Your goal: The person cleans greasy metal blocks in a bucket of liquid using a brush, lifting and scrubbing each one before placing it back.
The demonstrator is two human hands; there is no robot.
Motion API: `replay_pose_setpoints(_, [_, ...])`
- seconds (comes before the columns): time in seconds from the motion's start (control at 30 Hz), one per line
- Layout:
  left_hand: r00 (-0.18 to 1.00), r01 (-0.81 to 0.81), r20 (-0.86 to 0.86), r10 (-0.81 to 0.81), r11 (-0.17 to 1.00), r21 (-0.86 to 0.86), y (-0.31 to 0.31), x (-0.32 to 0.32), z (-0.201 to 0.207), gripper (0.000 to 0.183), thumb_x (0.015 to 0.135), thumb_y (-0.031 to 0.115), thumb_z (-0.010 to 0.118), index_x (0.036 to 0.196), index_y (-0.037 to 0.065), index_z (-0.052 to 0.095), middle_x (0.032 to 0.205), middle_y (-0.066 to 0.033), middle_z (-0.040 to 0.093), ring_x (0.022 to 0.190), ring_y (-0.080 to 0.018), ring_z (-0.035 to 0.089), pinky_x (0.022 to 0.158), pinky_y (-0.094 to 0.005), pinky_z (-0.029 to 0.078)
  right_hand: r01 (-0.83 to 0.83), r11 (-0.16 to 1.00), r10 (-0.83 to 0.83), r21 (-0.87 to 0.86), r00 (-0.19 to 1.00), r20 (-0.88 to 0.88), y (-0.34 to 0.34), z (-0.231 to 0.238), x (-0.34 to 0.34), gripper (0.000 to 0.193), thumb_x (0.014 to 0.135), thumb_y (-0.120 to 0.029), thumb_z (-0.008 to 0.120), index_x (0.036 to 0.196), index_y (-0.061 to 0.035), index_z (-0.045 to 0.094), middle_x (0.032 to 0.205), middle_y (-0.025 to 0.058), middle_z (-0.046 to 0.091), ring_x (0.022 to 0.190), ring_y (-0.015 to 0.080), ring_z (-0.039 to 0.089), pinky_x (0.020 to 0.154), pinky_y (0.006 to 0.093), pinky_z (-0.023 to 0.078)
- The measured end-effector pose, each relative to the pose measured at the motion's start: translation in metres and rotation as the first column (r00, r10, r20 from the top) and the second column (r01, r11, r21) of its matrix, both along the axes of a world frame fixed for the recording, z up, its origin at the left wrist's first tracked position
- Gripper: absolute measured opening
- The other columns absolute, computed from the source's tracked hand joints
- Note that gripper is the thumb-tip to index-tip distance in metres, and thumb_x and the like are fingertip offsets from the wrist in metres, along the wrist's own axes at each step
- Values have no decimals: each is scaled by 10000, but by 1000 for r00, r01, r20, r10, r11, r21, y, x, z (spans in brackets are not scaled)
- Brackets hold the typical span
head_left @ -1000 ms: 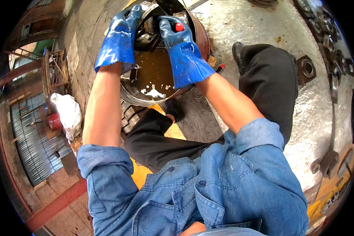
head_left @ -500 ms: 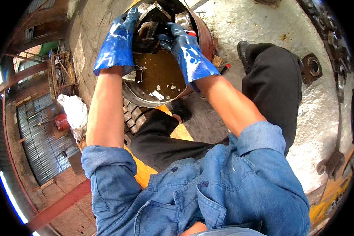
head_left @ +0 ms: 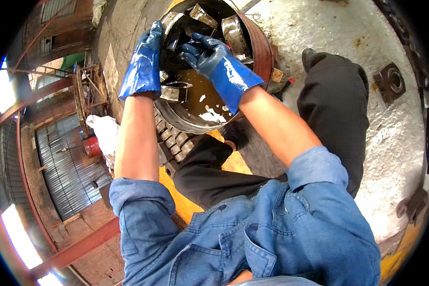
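Both my hands wear long blue rubber gloves and work inside a round metal tub (head_left: 261,52) of murky brown liquid. My left hand (head_left: 148,52) is at the tub's left side, its fingers closed on the edge of a dark, wet metal part (head_left: 174,44). My right hand (head_left: 209,56) is bent over the same part from the right, fingers curled. A small red end shows beside that hand; what it belongs to is hidden. Curved metal pieces (head_left: 234,35) lie around the far side of the tub. A smaller metal piece (head_left: 172,94) sits nearer, partly in the liquid.
Right of the tub lie a small wooden block (head_left: 277,75) and a red-and-black handled tool (head_left: 286,87). A square metal block with a round hole (head_left: 391,82) stands farther right. A ridged tyre-like tread (head_left: 171,138) is below the tub. A white sack (head_left: 105,133) lies left.
My right hand has moved left and inward over the dark part, its fingers nearer my left hand. The view has shifted, showing more of the tub's far side.
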State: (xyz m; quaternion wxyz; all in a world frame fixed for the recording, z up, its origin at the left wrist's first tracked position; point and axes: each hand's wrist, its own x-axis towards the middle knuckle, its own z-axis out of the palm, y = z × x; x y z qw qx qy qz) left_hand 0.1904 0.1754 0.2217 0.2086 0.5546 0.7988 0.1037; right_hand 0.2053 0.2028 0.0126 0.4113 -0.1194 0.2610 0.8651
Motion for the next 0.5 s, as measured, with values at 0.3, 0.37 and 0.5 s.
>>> replay_pose_setpoints(0.3, [902,223,-380,-206,975,1,12,-64,-24,656,1102,531,305,1538,70,471,1567,-194,491,1479,-335,431,1218,-400,324,164,986,-164,-25,986,-7,3,-4,-3,319,999,-184,535,1263,-89,686,1194,209,718,1100,407,686,1027,597,514])
replay_pose_setpoints(0.37, [924,150,-354,-144,989,-9,13,-57,-23,659,1101,535,300,1550,78,455,1574,-193,483,1493,-332,412,1228,-399,312,121,992,-123,-34,991,-46,4,-4,-4,321,998,-194,536,1261,-92,689,1167,207,728,1110,391,686,1029,591,513])
replay_pose_setpoints(0.5, [981,45,-190,-42,999,12,9,-44,-17,662,1080,552,356,1511,67,485,1523,-209,520,1451,-356,443,1193,-402,342,-33,985,11,171,992,129,10,-4,3,334,1013,-227,549,1288,-90,680,1194,205,725,1038,377,720,898,552,603])
